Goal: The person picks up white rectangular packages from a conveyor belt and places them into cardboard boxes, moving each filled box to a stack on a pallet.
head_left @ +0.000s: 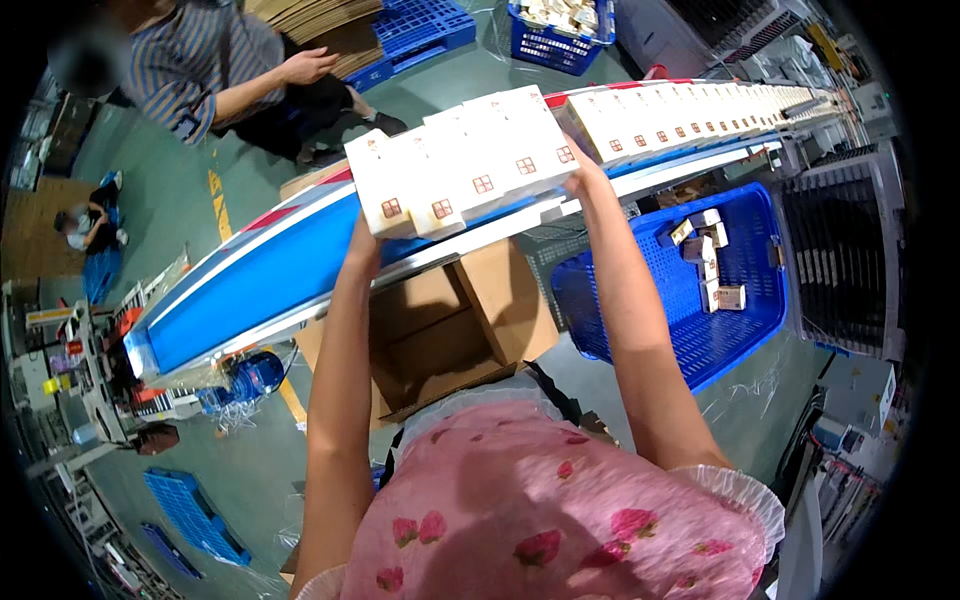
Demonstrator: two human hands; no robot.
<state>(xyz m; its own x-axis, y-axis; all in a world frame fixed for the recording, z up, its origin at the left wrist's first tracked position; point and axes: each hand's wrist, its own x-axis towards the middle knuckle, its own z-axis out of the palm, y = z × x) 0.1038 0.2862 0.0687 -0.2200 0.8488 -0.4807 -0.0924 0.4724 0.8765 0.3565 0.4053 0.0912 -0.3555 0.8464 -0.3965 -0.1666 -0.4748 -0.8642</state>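
Note:
A short row of several white cartons [470, 160] with small red window prints is squeezed between my two hands over the blue conveyor belt [270, 285]. At the row's left end, my left hand [366, 243] presses from below and the side, its fingers mostly hidden by the cartons. My right hand [582, 172] grips the right end, its fingers partly behind the last carton. Further right, a long line of similar cartons [690, 118] stands on the belt, a small gap away from my right hand. Under the conveyor's near edge, an open cardboard box [520, 310] sits before me.
To the right is a blue basket [735, 365] with several loose cartons. Across the conveyor stands a person in a striped shirt [190, 60], near a blue pallet [425, 30] with stacked cardboard and another filled basket [550, 50]. Someone sits at the far left [85, 228].

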